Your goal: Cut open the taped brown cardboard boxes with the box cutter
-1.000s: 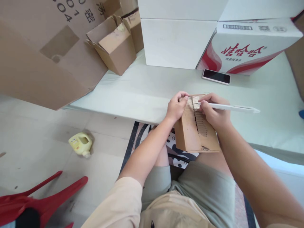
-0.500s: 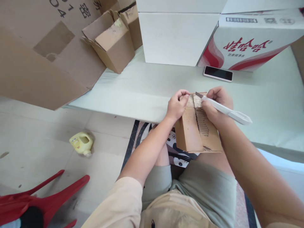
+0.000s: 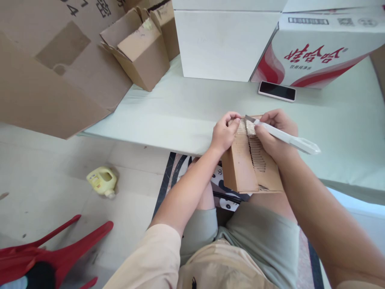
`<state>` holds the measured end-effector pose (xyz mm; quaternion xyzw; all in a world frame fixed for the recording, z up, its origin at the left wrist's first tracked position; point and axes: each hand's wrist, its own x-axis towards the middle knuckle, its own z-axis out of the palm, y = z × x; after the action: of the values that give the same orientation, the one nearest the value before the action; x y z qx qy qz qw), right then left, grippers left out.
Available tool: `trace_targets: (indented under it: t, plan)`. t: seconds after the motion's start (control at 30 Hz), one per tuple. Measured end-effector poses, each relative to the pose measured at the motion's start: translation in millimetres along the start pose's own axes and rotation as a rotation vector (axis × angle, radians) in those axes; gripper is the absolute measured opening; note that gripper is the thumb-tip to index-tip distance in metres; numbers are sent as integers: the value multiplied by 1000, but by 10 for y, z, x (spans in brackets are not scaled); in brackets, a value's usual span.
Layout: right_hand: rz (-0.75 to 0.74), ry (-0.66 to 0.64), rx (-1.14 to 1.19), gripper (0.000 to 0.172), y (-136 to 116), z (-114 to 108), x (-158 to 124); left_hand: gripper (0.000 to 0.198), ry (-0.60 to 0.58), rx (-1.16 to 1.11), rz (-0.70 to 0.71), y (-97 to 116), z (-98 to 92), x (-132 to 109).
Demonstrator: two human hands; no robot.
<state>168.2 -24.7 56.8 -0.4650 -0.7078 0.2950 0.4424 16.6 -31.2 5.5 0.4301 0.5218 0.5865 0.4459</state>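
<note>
Knife [image 3: 288, 137] nearer carton's [image 3: 242, 160] far edge, tablecloth [image 3: 204, 98] beyond

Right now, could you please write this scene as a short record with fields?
Left hand: grips the far left edge of the cardboard box
Right hand: holds a white-handled knife
Blade: at the box's far end; contact unclear
On the table: phone, in front of a red-and-white carton
On the floor: yellow jug, lying on its side

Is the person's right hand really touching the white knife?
Touching. The head view shows it: the white knife's handle lies between the right hand's thumb and fingers.
</note>
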Motion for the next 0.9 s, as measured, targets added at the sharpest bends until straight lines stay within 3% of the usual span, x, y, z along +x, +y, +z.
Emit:
trace_targets:
  t: [0.33,0.53,0.9]
  plan:
    - [15,-36,30,8,33,-51,6,6,15,25,-16,33,-15,-11]
    - [71,6,39,6,-12,-27,3,6,-1,18,-5,26,-13,-7]
    - [16,10,4,19,26,-10,23,6,-2,-12,-12,26,-14,-9]
